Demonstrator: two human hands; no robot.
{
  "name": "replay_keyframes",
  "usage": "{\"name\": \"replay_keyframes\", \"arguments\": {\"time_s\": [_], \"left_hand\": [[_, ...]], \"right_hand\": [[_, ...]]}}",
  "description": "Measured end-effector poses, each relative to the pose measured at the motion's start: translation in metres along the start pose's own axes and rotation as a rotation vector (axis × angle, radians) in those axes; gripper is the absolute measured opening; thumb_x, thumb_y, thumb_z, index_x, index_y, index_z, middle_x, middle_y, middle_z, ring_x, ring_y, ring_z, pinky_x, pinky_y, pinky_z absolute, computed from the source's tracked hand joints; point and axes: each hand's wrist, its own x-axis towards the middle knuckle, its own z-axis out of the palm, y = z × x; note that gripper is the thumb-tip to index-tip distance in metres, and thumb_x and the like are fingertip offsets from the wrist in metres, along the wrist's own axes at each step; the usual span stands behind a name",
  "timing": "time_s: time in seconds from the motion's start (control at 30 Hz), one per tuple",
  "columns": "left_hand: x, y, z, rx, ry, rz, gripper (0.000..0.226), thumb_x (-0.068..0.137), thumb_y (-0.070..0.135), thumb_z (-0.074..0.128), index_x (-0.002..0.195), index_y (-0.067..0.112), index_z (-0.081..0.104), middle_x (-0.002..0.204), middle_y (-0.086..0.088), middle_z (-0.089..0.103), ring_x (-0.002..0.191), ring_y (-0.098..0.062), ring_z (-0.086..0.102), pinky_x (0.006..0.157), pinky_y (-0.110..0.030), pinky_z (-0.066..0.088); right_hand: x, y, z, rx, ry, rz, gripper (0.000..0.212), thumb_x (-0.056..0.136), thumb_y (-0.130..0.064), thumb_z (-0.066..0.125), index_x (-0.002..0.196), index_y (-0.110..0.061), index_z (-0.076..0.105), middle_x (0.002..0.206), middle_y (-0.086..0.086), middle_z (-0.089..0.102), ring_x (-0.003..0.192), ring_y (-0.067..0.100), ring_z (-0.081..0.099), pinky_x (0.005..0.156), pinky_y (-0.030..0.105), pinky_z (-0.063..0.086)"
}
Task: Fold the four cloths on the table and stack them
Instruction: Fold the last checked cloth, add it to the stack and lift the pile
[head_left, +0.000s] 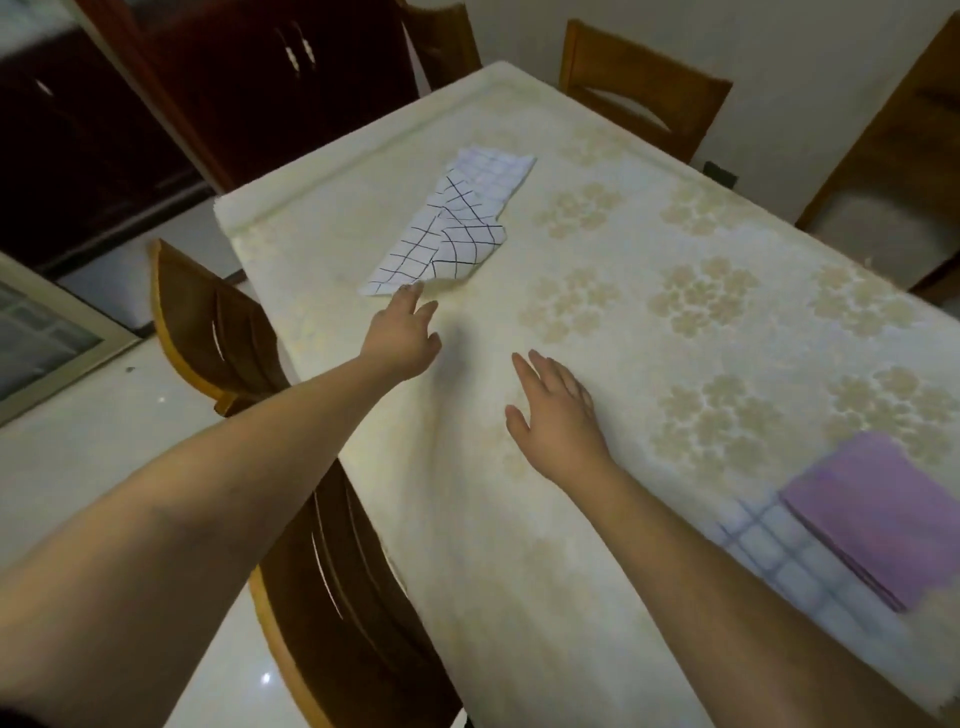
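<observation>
Fingers (415, 301) of your left hand (402, 335) were spread, touching the checked cloth (441, 234); its length ran away beyond them; your right hand (558, 415) lay open, farther off.

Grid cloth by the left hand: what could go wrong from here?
1. The grid cloth lies crumpled and overlaps a paler checked cloth; dragging one corner with the left hand may pull both along.
2. The tablecloth is already wrinkled near the right hand, so pulling could bunch it further.
3. The folded purple cloth sits on a blue checked cloth near the table's edge; a tug on the tablecloth might shift that stack.
</observation>
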Motion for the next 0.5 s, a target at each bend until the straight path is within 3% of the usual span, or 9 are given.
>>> {"name": "replay_keyframes", "arguments": {"time_s": [0.33,0.5], "left_hand": [[0.068,-0.039,0.027,0.024,-0.116,0.012,0.049,0.094,0.034,0.047,0.142,0.024,0.045,0.163,-0.008,-0.005,0.150,-0.024,-0.003,0.117,-0.043,0.014],[0.093,-0.047,0.041,0.005,-0.216,0.007,0.064,0.094,0.032,0.047,0.150,0.010,0.025,0.162,-0.007,0.011,0.149,-0.022,0.006,0.118,-0.044,0.014]], "right_hand": [[0.125,-0.052,0.039,-0.111,-0.033,-0.036,0.063,0.096,-0.037,0.041,0.152,-0.026,0.015,0.161,0.000,0.007,0.148,0.021,0.005,0.117,0.038,0.006],[0.140,-0.045,0.052,-0.118,-0.019,-0.048,0.063,0.096,-0.037,0.043,0.152,-0.026,0.016,0.161,-0.001,0.009,0.148,0.021,0.007,0.117,0.038,0.008]]}}
